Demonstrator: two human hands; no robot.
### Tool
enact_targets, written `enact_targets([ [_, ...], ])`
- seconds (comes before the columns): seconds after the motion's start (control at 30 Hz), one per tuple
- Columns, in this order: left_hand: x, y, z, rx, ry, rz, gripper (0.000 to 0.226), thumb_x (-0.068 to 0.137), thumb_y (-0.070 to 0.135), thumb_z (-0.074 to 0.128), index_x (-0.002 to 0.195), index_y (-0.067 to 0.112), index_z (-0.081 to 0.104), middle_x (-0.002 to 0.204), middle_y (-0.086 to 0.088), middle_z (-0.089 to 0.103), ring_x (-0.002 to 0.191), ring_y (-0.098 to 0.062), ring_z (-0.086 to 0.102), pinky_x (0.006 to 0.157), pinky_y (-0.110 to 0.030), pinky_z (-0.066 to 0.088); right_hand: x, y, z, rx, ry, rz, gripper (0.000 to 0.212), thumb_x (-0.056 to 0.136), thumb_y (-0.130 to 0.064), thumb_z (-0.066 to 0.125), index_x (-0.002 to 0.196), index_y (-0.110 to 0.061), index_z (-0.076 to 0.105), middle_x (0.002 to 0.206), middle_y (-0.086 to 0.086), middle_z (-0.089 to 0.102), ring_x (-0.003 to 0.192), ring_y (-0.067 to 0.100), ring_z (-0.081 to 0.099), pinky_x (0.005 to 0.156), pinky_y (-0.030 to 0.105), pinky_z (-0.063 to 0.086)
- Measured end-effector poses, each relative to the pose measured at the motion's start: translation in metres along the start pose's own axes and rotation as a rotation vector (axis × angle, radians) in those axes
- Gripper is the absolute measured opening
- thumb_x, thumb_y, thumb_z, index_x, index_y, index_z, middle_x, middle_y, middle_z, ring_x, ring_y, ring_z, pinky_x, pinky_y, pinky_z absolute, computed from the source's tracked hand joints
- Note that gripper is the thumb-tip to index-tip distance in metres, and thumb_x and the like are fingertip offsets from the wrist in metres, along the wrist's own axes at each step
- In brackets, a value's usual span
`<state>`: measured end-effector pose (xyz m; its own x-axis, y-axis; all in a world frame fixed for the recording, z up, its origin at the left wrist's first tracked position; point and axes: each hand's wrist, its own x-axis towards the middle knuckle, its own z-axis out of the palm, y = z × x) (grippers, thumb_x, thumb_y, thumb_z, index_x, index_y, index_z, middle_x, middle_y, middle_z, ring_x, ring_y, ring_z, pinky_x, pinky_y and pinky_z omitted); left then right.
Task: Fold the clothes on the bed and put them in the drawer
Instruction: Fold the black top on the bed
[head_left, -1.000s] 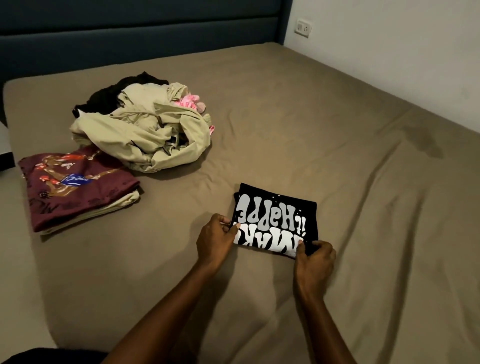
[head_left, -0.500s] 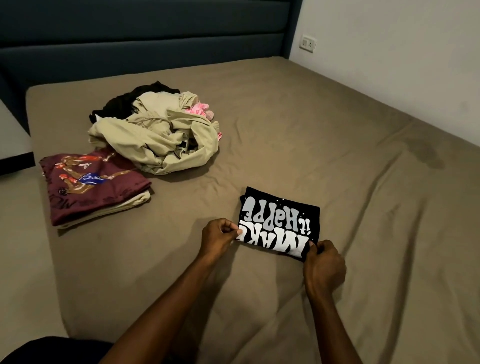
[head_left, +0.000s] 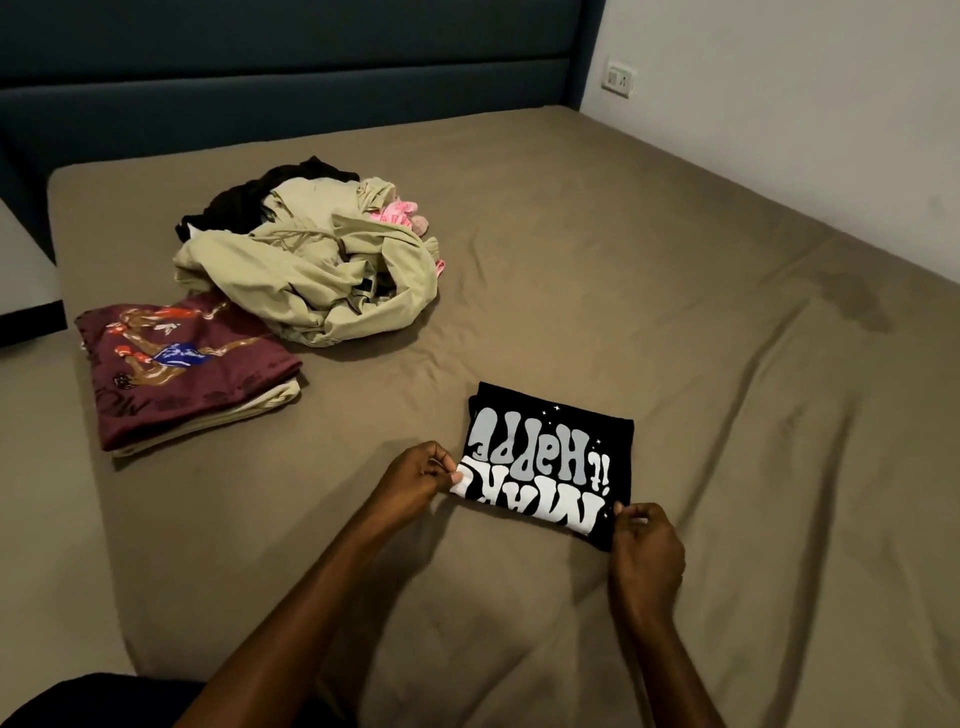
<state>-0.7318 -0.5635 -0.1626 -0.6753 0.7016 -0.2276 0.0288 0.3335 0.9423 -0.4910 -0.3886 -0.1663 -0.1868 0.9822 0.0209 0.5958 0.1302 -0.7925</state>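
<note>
A folded black T-shirt with large white and grey lettering lies on the brown bed sheet. My left hand pinches its near left corner and my right hand pinches its near right corner. To the left sits a folded stack with a maroon printed shirt on top of a beige garment. Behind it lies an unfolded heap of clothes: beige trousers, something black and something pink.
A dark blue padded headboard runs along the far side of the bed. A white wall with a socket stands on the right. The bed's left edge drops to a pale floor. No drawer is in view.
Both hands keep pinching the near corners of the black shirt, which stays where it lay. The head camera has shifted, so the bed sits further right and lower in view.
</note>
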Motion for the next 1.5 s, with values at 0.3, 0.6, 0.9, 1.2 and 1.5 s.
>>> enact_targets([
  [0.3, -0.012, 0.000, 0.009, 0.040, 0.049, -0.030, 0.025, 0.082, 0.035, 0.084, 0.097, 0.022, 0.070, 0.077, -0.005, 0.074, 0.080, -0.018, 0.072, 0.080, -0.028, 0.053, 0.004, -0.009, 0.003, -0.029, -0.001, 0.126, 0.027, 0.089, -0.030, 0.076, 0.105, -0.008, 0.077, 0.097, 0.013, 0.076, 0.091, 0.037, 0.068, 0.076, 0.035, 0.048],
  [0.6, -0.020, 0.016, 0.023, 0.001, 0.254, 0.074, 0.016, 0.084, 0.031, 0.084, 0.080, 0.021, 0.073, 0.073, 0.002, 0.074, 0.068, -0.008, 0.068, 0.065, -0.021, 0.051, 0.002, -0.015, 0.015, -0.207, 0.081, 0.002, 0.026, 0.097, -0.035, 0.068, 0.094, -0.011, 0.077, 0.090, 0.017, 0.069, 0.089, 0.042, 0.062, 0.077, 0.047, 0.055],
  [0.9, -0.030, 0.015, 0.026, -0.307, 0.199, 0.029, 0.011, 0.093, 0.016, 0.074, 0.093, 0.006, 0.070, 0.085, -0.008, 0.076, 0.070, -0.013, 0.065, 0.066, -0.035, 0.053, 0.003, -0.030, -0.001, 0.017, 0.123, 0.022, 0.019, 0.095, -0.027, 0.074, 0.083, -0.013, 0.073, 0.070, 0.002, 0.064, 0.068, 0.028, 0.059, 0.069, 0.032, 0.042],
  [1.2, -0.029, -0.005, 0.019, -0.159, 0.275, -0.060, 0.017, 0.094, 0.008, 0.070, 0.106, 0.017, 0.062, 0.096, -0.002, 0.074, 0.091, -0.023, 0.074, 0.068, -0.025, 0.056, -0.019, -0.011, 0.008, -0.123, -0.015, 0.089, 0.014, 0.097, -0.028, 0.067, 0.102, -0.015, 0.064, 0.091, 0.014, 0.073, 0.086, 0.039, 0.067, 0.070, 0.036, 0.045],
  [1.5, -0.059, -0.011, 0.021, 0.720, 0.366, 0.071, 0.030, 0.100, 0.026, 0.053, 0.129, 0.023, 0.048, 0.097, -0.002, 0.071, 0.086, -0.027, 0.069, 0.071, -0.036, 0.050, -0.027, 0.009, -0.013, -0.232, -0.080, -0.160, 0.008, 0.091, -0.020, 0.063, 0.098, -0.022, 0.066, 0.083, -0.001, 0.069, 0.080, 0.027, 0.064, 0.073, 0.043, 0.056],
])
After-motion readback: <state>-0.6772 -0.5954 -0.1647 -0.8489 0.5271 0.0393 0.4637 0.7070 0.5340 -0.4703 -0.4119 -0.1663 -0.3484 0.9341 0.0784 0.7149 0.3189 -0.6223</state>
